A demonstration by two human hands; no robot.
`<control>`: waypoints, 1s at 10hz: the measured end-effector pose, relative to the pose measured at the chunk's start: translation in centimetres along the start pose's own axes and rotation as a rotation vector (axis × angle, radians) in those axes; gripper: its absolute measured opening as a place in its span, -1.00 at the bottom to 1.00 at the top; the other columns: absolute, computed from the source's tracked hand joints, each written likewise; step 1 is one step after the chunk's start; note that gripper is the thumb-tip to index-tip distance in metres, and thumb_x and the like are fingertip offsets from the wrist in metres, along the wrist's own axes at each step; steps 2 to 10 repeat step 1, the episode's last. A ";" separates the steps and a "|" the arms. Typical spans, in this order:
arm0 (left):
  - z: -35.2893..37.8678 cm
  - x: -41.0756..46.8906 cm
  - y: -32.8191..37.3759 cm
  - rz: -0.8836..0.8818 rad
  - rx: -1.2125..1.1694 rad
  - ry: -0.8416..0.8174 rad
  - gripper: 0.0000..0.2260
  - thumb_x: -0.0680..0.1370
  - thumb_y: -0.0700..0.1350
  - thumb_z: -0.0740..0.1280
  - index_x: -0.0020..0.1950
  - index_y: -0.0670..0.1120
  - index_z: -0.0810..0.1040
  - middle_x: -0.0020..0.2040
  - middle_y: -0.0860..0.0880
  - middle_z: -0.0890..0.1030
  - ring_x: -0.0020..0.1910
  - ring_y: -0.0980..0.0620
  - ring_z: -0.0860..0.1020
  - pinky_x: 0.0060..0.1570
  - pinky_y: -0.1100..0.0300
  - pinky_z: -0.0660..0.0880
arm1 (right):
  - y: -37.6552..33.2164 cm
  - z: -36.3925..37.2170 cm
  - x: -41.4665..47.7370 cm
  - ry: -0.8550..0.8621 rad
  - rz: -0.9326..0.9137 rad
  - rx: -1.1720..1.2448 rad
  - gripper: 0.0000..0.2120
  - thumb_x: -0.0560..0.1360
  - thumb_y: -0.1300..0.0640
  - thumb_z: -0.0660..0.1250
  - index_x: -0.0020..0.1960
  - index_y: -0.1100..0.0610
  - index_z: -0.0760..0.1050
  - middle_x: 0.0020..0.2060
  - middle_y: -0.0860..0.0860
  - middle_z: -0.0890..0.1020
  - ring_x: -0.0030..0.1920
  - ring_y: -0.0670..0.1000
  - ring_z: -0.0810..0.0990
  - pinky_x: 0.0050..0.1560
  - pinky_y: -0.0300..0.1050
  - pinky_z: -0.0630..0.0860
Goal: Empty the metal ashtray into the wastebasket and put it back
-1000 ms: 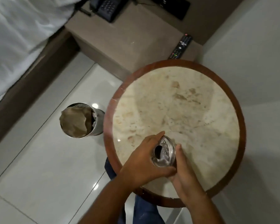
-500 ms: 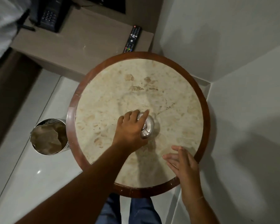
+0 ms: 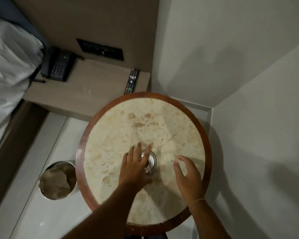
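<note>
The small round metal ashtray [image 3: 152, 162] sits upright near the middle of the round marble table [image 3: 114, 131]. My left hand [image 3: 134, 167] lies over the ashtray's left side with its fingers stretched out and spread, not curled around it. To the right of the ashtray, my right hand [image 3: 188, 173] hovers over the tabletop, fingers apart and holding nothing. The metal wastebasket [image 3: 53, 197] stands on the floor left of the table, with crumpled brown paper inside.
A bedside shelf [image 3: 93, 87] behind the table holds a black telephone [image 3: 59, 69] and a remote control [image 3: 131, 81]. A bed with white sheets [image 3: 9, 66] is at far left. Walls form a corner close on the right.
My left hand has set the ashtray down at the table's middle and loosened its fingers from it. My right hand has come forward beside it. The view tilted up.
</note>
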State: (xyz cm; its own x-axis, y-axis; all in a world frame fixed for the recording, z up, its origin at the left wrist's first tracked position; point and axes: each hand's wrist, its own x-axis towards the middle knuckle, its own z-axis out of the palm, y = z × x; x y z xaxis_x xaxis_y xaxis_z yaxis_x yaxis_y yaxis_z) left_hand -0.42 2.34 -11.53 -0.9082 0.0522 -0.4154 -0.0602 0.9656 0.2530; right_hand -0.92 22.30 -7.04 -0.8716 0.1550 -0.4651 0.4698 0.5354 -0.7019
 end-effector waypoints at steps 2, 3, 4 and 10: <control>-2.5 -1.4 0.1 0.040 0.003 0.031 0.18 0.44 0.48 0.38 0.68 0.16 -0.44 0.74 -0.07 -0.32 0.71 -0.17 -0.33 0.67 -0.22 -0.22 | -3.5 -2.1 0.4 0.038 -0.174 -0.207 -0.54 0.72 0.03 0.46 0.60 0.02 0.54 0.63 0.02 0.54 0.74 0.13 0.35 0.73 0.18 0.32; -2.5 -1.4 0.1 0.040 0.003 0.031 0.18 0.44 0.48 0.38 0.68 0.16 -0.44 0.74 -0.07 -0.32 0.71 -0.17 -0.33 0.67 -0.22 -0.22 | -3.5 -2.1 0.4 0.038 -0.174 -0.207 -0.54 0.72 0.03 0.46 0.60 0.02 0.54 0.63 0.02 0.54 0.74 0.13 0.35 0.73 0.18 0.32; -2.5 -1.4 0.1 0.040 0.003 0.031 0.18 0.44 0.48 0.38 0.68 0.16 -0.44 0.74 -0.07 -0.32 0.71 -0.17 -0.33 0.67 -0.22 -0.22 | -3.5 -2.1 0.4 0.038 -0.174 -0.207 -0.54 0.72 0.03 0.46 0.60 0.02 0.54 0.63 0.02 0.54 0.74 0.13 0.35 0.73 0.18 0.32; -2.5 -1.4 0.1 0.040 0.003 0.031 0.18 0.44 0.48 0.38 0.68 0.16 -0.44 0.74 -0.07 -0.32 0.71 -0.17 -0.33 0.67 -0.22 -0.22 | -3.5 -2.1 0.4 0.038 -0.174 -0.207 -0.54 0.72 0.03 0.46 0.60 0.02 0.54 0.63 0.02 0.54 0.74 0.13 0.35 0.73 0.18 0.32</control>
